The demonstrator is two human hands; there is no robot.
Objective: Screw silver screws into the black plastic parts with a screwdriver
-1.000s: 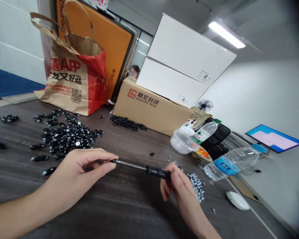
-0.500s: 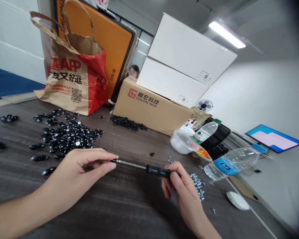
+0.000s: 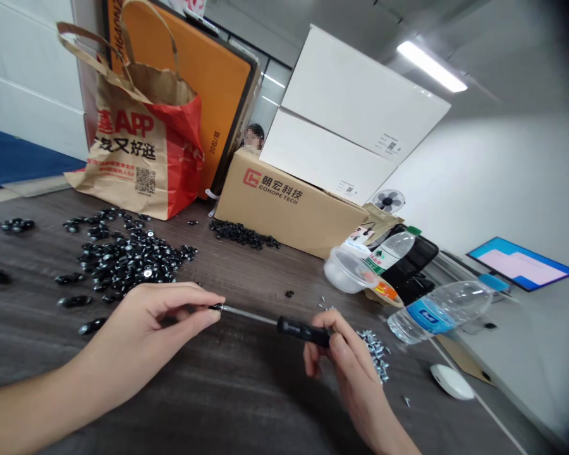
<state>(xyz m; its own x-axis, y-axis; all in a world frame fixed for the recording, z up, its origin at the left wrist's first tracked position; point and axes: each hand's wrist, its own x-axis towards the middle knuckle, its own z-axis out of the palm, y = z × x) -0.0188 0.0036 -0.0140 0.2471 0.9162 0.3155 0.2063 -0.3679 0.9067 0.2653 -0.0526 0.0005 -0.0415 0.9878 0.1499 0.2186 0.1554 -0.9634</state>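
Note:
Between thumb and forefinger, my left hand [image 3: 164, 328] pinches a small black part [image 3: 215, 307], mostly covered by the fingertips. My right hand [image 3: 344, 354] is closed around the black handle of a screwdriver [image 3: 303, 330]. Its metal shaft points left, and the tip meets the small black part; a screw there is too small to make out clearly. Beyond my left hand lies a heap of black parts with silvery centres [image 3: 128, 256]. A pile of silver screws [image 3: 375, 357] lies beside my right hand, partly hidden by it.
Farther back are a smaller heap of black pieces [image 3: 244, 235], a paper bag [image 3: 137, 145] and a cardboard box [image 3: 284, 208] under white boxes [image 3: 360, 95]. Rightward stand a plastic tub [image 3: 346, 270], a lying water bottle [image 3: 448, 309] and a white mouse [image 3: 452, 382]. A person is partly visible behind the boxes.
The fingers of my right hand have shifted slightly on the screwdriver handle. My left hand and the small black part have stayed in place.

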